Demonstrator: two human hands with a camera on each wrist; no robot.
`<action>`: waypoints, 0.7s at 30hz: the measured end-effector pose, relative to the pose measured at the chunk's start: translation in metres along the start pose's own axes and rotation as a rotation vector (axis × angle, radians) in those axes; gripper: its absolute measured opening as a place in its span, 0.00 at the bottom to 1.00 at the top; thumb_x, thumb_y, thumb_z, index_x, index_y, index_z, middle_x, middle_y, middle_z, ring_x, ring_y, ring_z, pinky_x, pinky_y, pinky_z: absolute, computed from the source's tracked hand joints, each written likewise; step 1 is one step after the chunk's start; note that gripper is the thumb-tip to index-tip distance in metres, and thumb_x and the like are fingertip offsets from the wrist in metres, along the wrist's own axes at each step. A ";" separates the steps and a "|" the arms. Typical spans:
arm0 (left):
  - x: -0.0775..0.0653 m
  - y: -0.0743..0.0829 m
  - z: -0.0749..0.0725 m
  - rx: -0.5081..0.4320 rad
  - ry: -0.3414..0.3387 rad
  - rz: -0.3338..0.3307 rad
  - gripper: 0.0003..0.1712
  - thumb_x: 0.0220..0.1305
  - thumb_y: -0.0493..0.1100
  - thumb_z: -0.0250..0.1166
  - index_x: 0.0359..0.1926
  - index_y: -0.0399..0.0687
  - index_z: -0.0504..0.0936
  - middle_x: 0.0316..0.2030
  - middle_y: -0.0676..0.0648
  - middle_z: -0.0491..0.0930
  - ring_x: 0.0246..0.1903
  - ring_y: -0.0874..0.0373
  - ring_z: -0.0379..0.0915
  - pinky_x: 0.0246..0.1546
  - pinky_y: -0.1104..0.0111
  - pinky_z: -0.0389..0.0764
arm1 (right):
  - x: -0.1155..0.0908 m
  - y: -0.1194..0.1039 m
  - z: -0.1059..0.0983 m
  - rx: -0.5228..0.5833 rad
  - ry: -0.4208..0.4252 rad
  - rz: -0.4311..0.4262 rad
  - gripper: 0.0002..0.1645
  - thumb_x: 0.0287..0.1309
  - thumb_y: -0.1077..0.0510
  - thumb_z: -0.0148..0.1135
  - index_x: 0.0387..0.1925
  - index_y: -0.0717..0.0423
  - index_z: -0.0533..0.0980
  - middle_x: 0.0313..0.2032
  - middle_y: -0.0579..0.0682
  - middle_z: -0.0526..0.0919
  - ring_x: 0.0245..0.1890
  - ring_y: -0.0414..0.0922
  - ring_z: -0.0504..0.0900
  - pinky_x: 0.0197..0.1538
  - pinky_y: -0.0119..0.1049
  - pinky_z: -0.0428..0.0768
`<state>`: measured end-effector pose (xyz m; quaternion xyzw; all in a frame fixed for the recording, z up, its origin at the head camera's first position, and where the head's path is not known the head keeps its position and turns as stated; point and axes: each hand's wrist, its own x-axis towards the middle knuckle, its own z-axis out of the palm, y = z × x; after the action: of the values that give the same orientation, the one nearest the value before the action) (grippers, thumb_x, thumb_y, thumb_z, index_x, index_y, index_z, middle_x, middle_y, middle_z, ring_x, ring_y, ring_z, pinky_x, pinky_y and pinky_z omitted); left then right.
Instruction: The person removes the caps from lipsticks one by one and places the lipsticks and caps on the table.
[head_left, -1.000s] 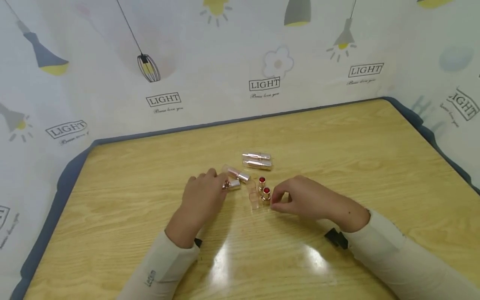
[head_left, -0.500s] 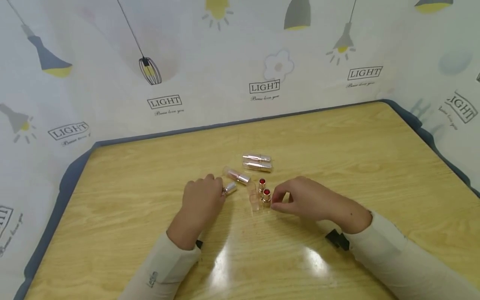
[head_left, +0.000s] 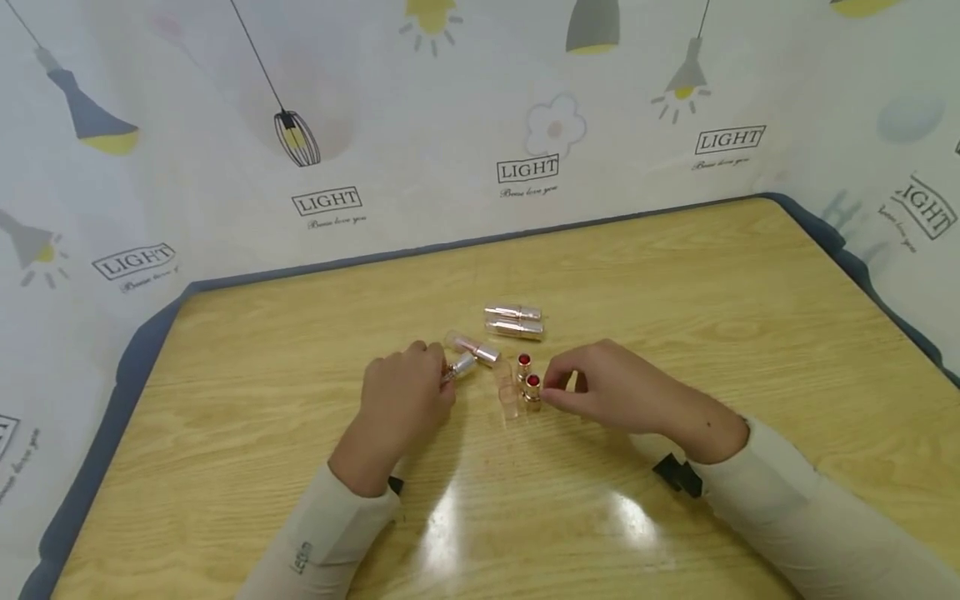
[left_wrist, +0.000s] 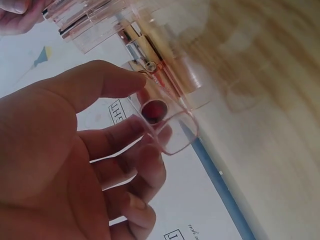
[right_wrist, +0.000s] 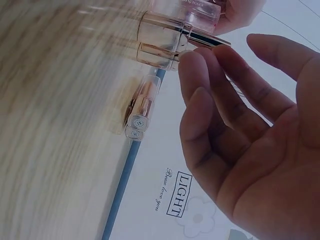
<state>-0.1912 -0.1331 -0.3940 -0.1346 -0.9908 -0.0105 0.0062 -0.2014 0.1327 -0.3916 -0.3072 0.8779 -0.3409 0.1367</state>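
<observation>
My left hand pinches a lipstick by its clear-capped end, with the silvery base pointing away to the right. In the left wrist view thumb and fingers hold the clear cap, and a dark red lipstick tip shows through it. My right hand has loosely curled fingers, its fingertips right beside a front upright lipstick with a red top. Behind that one stands a second upright lipstick. A clear cap lies left of the front lipstick.
Another capped lipstick lies just beyond the held one. Farther back, two capped lipsticks lie side by side on the wooden table. A printed wall covering borders the table's back.
The lipstick in my left hand has swung from nearly level to tilted, its base now pointing up and right. My right hand has shifted only slightly beside the upright lipsticks.
</observation>
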 end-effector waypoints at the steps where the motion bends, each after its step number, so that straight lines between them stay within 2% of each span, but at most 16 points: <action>1: 0.000 0.000 -0.001 -0.006 0.014 0.003 0.10 0.62 0.47 0.68 0.30 0.48 0.79 0.23 0.51 0.73 0.18 0.59 0.67 0.16 0.67 0.65 | 0.000 0.000 0.000 0.003 0.003 0.003 0.07 0.66 0.53 0.64 0.33 0.48 0.84 0.28 0.40 0.84 0.15 0.33 0.67 0.21 0.28 0.69; 6: -0.001 0.001 -0.008 -0.023 0.066 0.006 0.10 0.62 0.49 0.68 0.31 0.49 0.79 0.24 0.52 0.74 0.16 0.61 0.66 0.15 0.69 0.65 | 0.001 -0.004 -0.003 0.014 0.050 0.000 0.07 0.67 0.54 0.63 0.34 0.50 0.84 0.28 0.42 0.84 0.19 0.37 0.74 0.24 0.30 0.74; 14: -0.003 0.003 -0.019 -0.111 0.054 -0.013 0.10 0.60 0.50 0.66 0.36 0.50 0.78 0.22 0.55 0.74 0.14 0.61 0.63 0.13 0.70 0.61 | -0.001 -0.009 -0.004 0.033 0.158 -0.027 0.05 0.67 0.56 0.62 0.35 0.49 0.83 0.26 0.43 0.83 0.20 0.38 0.74 0.25 0.31 0.75; 17: -0.005 0.006 -0.025 -0.155 0.060 -0.010 0.09 0.60 0.50 0.64 0.37 0.52 0.78 0.23 0.57 0.75 0.14 0.62 0.62 0.13 0.70 0.61 | -0.002 -0.012 -0.004 0.067 0.180 -0.032 0.05 0.67 0.56 0.63 0.40 0.50 0.83 0.28 0.44 0.84 0.21 0.37 0.76 0.25 0.32 0.76; 21: -0.011 0.014 -0.034 -0.201 0.099 0.026 0.10 0.59 0.50 0.65 0.40 0.54 0.79 0.24 0.59 0.76 0.13 0.63 0.61 0.13 0.70 0.62 | -0.004 -0.016 -0.004 0.131 0.201 -0.034 0.13 0.67 0.55 0.63 0.52 0.49 0.80 0.30 0.44 0.84 0.20 0.38 0.77 0.25 0.33 0.77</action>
<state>-0.1762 -0.1234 -0.3595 -0.1467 -0.9814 -0.1165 0.0418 -0.1930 0.1275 -0.3779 -0.2768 0.8578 -0.4287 0.0620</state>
